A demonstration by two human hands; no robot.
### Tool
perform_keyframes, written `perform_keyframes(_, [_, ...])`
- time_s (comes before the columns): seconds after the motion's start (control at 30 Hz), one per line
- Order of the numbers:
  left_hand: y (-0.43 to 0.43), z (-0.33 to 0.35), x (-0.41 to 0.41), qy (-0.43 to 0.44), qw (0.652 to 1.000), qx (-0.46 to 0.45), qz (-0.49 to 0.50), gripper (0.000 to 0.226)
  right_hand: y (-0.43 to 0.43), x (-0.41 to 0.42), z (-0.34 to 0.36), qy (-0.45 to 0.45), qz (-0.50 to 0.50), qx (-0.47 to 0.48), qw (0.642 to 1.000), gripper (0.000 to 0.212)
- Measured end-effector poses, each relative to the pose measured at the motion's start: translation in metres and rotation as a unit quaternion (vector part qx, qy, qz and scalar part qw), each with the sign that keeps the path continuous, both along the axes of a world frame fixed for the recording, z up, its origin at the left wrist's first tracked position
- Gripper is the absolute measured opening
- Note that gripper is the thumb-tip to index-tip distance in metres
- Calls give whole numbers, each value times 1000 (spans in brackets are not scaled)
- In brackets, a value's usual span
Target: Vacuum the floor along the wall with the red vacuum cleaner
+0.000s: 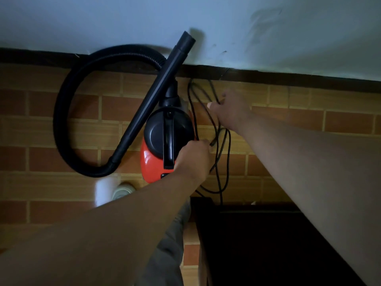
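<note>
The red vacuum cleaner [148,162], with a black top and handle, sits on the brick-patterned floor close to the wall. Its black corrugated hose [66,112] loops out to the left and joins a rigid black tube [156,96] that lies slanted across the body, its nozzle against the wall. The black power cord [223,162] hangs in loose loops right of the body. My left hand [193,159] grips the cord beside the red shell. My right hand [231,114] pinches the cord loops higher up, nearer the wall.
A pale blue wall [247,27] with a dark skirting strip [288,79] runs across the top. A dark cabinet [268,244] stands at the lower right. A white roll [105,190] and a small round pale object [123,191] lie below the hose.
</note>
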State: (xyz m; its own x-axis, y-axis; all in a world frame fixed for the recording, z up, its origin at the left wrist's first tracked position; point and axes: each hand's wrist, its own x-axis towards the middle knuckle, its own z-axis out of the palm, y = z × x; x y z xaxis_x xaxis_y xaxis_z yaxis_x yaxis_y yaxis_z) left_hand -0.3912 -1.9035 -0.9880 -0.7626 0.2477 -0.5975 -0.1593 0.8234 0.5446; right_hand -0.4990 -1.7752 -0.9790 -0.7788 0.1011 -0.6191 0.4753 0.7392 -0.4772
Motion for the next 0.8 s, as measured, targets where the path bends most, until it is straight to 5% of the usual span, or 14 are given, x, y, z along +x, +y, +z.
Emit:
perform_keyframes(0.47, [-10,-7,-6,8,997,76,32,24,3,19,-7,-30,-30,25,999,31])
perform_keyframes(0.8, [-22,55,-13,-30,989,116,82,37,8,76,44,-37,-81,-6,996,27])
